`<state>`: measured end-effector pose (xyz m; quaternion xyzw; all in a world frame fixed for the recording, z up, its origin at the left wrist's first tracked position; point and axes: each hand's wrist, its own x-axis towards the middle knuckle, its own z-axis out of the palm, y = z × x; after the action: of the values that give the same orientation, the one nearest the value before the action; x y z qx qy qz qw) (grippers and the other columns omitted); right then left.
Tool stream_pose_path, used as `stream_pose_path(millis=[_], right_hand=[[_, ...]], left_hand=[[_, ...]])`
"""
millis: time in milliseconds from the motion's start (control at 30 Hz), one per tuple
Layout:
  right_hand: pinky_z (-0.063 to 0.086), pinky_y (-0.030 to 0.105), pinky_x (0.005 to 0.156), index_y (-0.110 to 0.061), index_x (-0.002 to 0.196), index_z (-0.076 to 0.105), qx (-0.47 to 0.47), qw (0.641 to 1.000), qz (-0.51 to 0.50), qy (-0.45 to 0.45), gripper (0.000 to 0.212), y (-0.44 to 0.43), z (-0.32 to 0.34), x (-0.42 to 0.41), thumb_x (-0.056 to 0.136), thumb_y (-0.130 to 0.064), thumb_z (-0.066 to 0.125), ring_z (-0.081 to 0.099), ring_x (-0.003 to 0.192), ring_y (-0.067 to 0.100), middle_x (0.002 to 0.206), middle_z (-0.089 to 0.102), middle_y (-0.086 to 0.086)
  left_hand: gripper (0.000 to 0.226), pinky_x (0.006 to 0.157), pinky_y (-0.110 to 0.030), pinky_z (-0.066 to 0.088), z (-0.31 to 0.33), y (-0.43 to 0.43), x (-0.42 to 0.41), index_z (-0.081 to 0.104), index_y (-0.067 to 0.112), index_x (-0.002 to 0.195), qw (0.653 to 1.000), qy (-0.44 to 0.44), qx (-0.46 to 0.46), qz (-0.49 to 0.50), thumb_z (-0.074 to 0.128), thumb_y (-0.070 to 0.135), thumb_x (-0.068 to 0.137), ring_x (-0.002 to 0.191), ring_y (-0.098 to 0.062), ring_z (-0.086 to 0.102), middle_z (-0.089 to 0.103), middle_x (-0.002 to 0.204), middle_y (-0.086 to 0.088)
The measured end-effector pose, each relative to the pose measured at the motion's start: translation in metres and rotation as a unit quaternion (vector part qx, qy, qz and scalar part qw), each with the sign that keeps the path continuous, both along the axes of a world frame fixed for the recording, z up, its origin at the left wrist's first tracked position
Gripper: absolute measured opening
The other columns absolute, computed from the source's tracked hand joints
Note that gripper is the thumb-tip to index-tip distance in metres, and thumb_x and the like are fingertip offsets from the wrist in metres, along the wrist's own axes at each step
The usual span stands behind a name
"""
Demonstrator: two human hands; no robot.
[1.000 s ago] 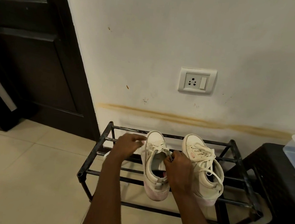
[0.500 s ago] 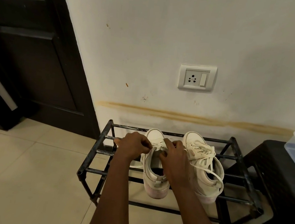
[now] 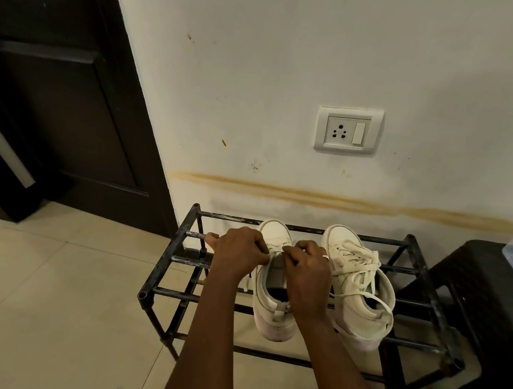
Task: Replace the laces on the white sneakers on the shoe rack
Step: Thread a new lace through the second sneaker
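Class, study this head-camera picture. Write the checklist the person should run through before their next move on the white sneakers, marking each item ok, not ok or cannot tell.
1. Both hands on the lace: ok. The left hand and right hand pinch the lace near the toe end of the left sneaker.
2. Left sneaker steady on the shoe rack: ok, it lies across the bars.
3. Old lace fully out of the left sneaker: cannot tell, the hands cover the eyelets.
4. Right sneaker unlaced: not ok, its laces are threaded.
5. Replacement laces within reach: cannot tell, none plainly in view.
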<state>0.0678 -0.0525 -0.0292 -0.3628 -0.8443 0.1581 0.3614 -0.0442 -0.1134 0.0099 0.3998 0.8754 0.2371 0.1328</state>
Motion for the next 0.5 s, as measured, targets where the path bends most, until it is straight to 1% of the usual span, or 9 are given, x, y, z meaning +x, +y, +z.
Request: stream_pose_path(millis=[100,167,233,300,367,500], right_hand=[[0.043,0.026,0.062,-0.006,0.094,0.074,-0.052,0.999,-0.005,-0.001,0.018,0.001,-0.001,0.001,0.077,0.0,0.071,0.062,0.08,0.029,0.091,0.064,0.013],[0.043,0.025,0.072,-0.007,0.109,0.069,-0.099,0.995,-0.024,-0.004,0.025,0.001,0.002,0.001,0.086,-0.004,0.063,0.061,0.094,0.028,0.106,0.061,0.013],[0.043,0.025,0.079,-0.008,0.118,0.064,-0.122,0.992,-0.031,0.006,0.029,0.0,0.004,0.002,0.089,-0.008,0.061,0.058,0.102,0.026,0.115,0.059,0.012],[0.043,0.025,0.081,-0.007,0.119,0.063,-0.129,0.991,-0.035,0.011,0.03,-0.001,0.005,0.003,0.089,-0.01,0.061,0.058,0.105,0.025,0.117,0.058,0.012],[0.04,0.021,0.079,-0.006,0.115,0.065,-0.131,0.99,-0.042,0.017,0.028,-0.002,0.004,0.004,0.087,-0.01,0.063,0.059,0.102,0.024,0.114,0.059,0.012],[0.036,0.018,0.075,-0.003,0.106,0.07,-0.145,0.987,-0.055,0.039,0.022,-0.001,0.003,0.008,0.084,-0.009,0.067,0.06,0.092,0.023,0.105,0.06,0.012]], left_hand=[[0.012,0.102,-0.048,0.024,0.004,-0.005,0.001,0.059,0.029,0.071,0.999,0.024,0.001,0.024,0.068,0.028,0.078,0.091,-0.011,0.059,0.057,0.071,0.015],[0.012,0.101,-0.048,0.022,0.006,-0.009,0.0,0.057,0.03,0.073,0.998,0.044,0.007,0.039,0.067,0.029,0.079,0.092,-0.011,0.056,0.056,0.077,0.015],[0.009,0.1,-0.047,0.022,0.007,-0.012,-0.002,0.059,0.03,0.075,0.998,0.047,0.014,0.046,0.067,0.029,0.08,0.094,-0.011,0.055,0.055,0.083,0.015],[0.003,0.1,-0.047,0.021,0.009,-0.015,-0.001,0.064,0.028,0.08,0.997,0.06,0.026,0.049,0.067,0.028,0.081,0.095,-0.01,0.054,0.056,0.09,0.014],[0.003,0.102,-0.046,0.02,0.007,-0.017,0.001,0.066,0.025,0.084,0.993,0.087,0.049,0.055,0.065,0.026,0.082,0.093,-0.009,0.056,0.059,0.094,0.013],[0.004,0.104,-0.044,0.019,-0.002,-0.018,0.004,0.067,0.024,0.084,0.983,0.121,0.108,0.084,0.063,0.025,0.083,0.088,-0.008,0.057,0.061,0.091,0.01]])
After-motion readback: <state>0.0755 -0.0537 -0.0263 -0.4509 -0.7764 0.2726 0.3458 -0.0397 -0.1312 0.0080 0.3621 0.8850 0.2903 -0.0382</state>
